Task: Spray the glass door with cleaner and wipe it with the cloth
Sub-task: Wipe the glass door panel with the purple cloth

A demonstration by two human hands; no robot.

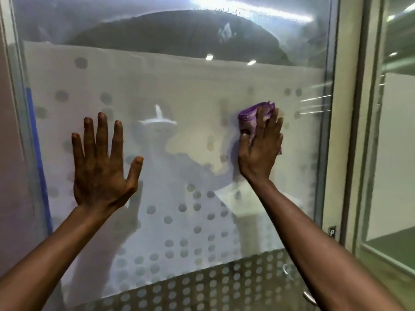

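Observation:
The glass door (179, 86) fills the view, with a frosted band and a pattern of grey dots across its middle and lower part. My left hand (101, 167) lies flat on the glass at the left, fingers straight and spread, holding nothing. My right hand (261, 149) presses a bunched purple cloth (249, 116) against the glass at the right, fingers straight over it. The cloth shows above and beside my fingers. No spray bottle is in view.
A metal door frame (330, 131) runs down the right edge of the glass, with a second glazed panel (395, 153) beyond it. A strip of blue tape (38, 153) runs down the left edge. A metal handle (310, 297) shows at the lower right.

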